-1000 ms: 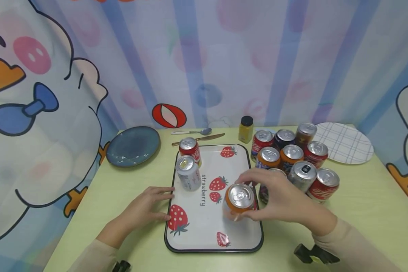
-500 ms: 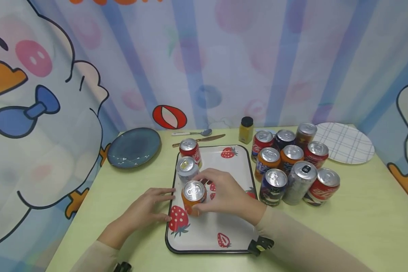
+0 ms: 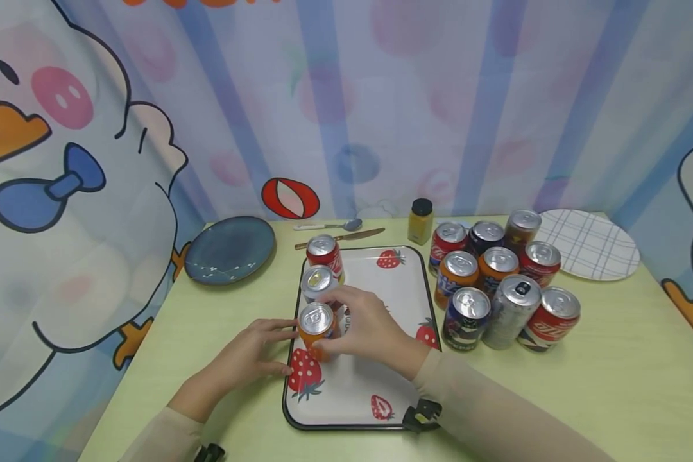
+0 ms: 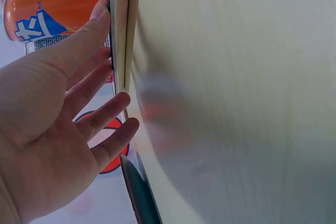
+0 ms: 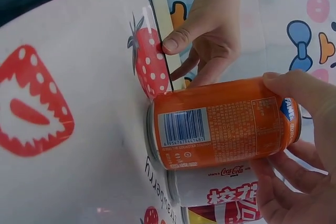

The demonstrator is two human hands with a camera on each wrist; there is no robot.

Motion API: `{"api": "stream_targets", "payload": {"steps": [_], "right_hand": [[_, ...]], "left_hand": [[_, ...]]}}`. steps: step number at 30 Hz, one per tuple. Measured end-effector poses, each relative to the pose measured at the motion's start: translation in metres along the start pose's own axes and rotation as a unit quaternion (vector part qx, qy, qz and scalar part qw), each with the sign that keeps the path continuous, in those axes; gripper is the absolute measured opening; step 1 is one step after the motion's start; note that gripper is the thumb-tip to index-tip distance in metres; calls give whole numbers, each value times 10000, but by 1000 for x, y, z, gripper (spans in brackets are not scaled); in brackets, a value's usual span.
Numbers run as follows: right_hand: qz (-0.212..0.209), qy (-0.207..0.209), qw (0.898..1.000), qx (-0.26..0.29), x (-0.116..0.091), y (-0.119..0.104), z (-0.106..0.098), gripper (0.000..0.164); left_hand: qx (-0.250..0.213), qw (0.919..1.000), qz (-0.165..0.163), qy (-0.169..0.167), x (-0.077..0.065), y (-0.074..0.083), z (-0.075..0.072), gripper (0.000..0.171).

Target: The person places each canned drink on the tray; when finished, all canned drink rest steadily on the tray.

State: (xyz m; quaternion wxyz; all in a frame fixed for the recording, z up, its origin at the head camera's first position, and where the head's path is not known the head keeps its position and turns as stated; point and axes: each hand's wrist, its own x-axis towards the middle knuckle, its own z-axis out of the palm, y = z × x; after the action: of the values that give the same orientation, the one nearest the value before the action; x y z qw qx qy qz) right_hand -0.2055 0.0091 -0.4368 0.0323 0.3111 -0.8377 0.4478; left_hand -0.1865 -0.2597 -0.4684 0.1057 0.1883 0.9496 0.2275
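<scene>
My right hand (image 3: 369, 327) grips an orange soda can (image 5: 226, 121) near its top, fingers on one side and thumb on the other. The can stands at the left side of the strawberry-print tray (image 3: 381, 372). Right behind it are a white-and-silver can (image 3: 316, 282) and a red can (image 3: 326, 255), making a row along the tray's left edge. My left hand (image 3: 254, 350) touches the tray's left rim with its fingertips, its fingers spread; the left wrist view shows the palm with nothing in it.
Several cans, among them a dark blue one (image 3: 465, 321) and a tall silver one (image 3: 511, 311), cluster right of the tray. Behind it lie a knife (image 3: 352, 236), a spoon (image 3: 346, 224) and a yellow jar (image 3: 420, 222). A blue plate (image 3: 230, 250) and a checked plate (image 3: 595, 247) flank the back.
My right hand has carried the orange can leftward across the tray, from its right side to the left edge in front of the white-and-silver can. The left hand has stayed at the rim.
</scene>
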Motion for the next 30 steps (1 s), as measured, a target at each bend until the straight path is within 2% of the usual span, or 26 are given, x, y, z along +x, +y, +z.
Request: {"api": "stream_targets", "payload": {"steps": [7, 12, 18, 20, 26, 30], "right_hand": [[209, -32, 9998, -48, -3, 1, -3, 66], [113, 62, 9997, -221, -20, 5, -23, 63], [40, 351, 9961, -806, -55, 8, -71, 49], [-115, 391, 9940, -1011, -66, 8, -89, 45], [-673, 862, 9803, -1642, -98, 5, -143, 47], [-684, 1290, 9684, -2023, -118, 8, -182, 52]], "left_hand": [[9, 10000, -39, 7, -1, 0, -1, 62], [-66, 10000, 23, -7, -2, 1, -1, 62], [-74, 9998, 171, -6, -3, 3, -1, 61], [-45, 9998, 186, 12, -3, 2, -1, 61], [-58, 9996, 264, 7, -4, 1, -3, 62], [-113, 9994, 323, -46, -2, 3, -2, 61]]}}
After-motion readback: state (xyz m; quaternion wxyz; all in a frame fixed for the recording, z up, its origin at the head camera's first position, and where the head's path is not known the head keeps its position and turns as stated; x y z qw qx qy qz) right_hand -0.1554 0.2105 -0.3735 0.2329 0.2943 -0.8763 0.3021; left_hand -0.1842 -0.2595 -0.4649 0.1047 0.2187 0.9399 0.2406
